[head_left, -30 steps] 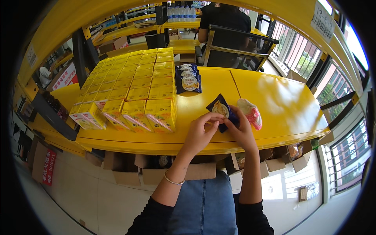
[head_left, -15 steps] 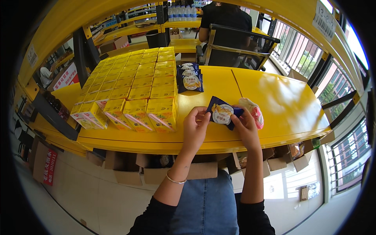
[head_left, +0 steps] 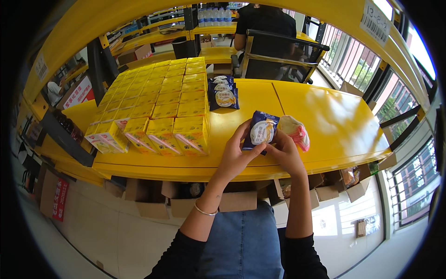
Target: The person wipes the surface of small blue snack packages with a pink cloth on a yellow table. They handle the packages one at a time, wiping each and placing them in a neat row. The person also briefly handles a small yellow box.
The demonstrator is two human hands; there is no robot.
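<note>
Left hand [head_left: 233, 152] and right hand [head_left: 288, 156] both clamp the blue packet [head_left: 262, 129] between them — its long axis running forward.

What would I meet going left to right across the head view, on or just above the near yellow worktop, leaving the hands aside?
Block of yellow cartons → row of dark blue packets → held blue packet → white-and-pink item.

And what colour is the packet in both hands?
The packet is dark blue with a white and gold patch, best seen in the head view.
</note>
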